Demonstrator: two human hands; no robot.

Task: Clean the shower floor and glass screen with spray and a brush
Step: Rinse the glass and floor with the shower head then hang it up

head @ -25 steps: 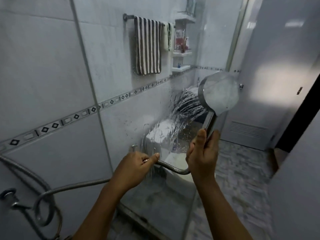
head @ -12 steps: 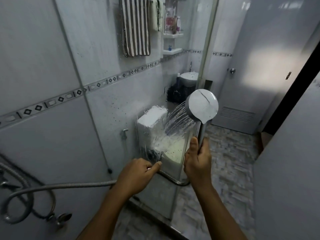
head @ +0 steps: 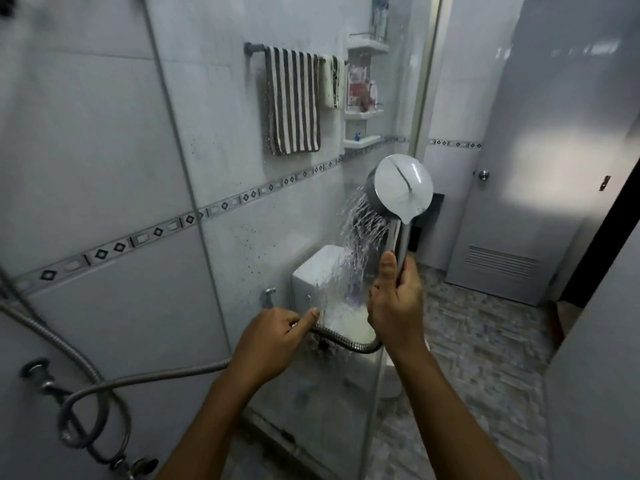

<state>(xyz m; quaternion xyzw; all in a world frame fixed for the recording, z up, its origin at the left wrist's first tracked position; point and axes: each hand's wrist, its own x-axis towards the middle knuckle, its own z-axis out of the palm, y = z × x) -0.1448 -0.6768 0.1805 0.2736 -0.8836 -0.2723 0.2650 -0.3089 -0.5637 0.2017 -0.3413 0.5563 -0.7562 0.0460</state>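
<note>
Up and left of the right grip [head: 396, 306], beyond the glass, a white corner rack [head: 363, 114] has three shelves. The top one carries a clear bottle [head: 380, 15], the middle one red-and-white packs [head: 355, 90] beside a pink bottle [head: 372, 93], and the lowest a small blue item [head: 357, 135]; labels are too blurred to read.

The right grip is clenched round the chrome handle of the shower head [head: 403, 188], thumb laid up along the handle. The round head stands above this grip with its shiny back to the camera. Water [head: 360, 233] fans out from its far face, down and to the left, and strikes the glass screen [head: 311, 393], where it runs down in a sheet just above the left grip [head: 268, 344].

The left grip pinches the ribbed metal hose [head: 166, 374], thumb pointing toward the wet glass. The hose sags in a short loop between the two grips and trails off to the left toward a wall valve [head: 38, 370].

The screen is speckled with droplets. Through it, above the left grip, show a white toilet tank [head: 311, 271] and, higher, a striped towel [head: 292, 98] on a rail. The wall is pale grey tile with a band of diamond motifs [head: 156, 232]. Right of the right grip lie a mottled stone-pattern floor [head: 467, 341] and a grey door [head: 540, 133] with a round knob [head: 482, 174].
</note>
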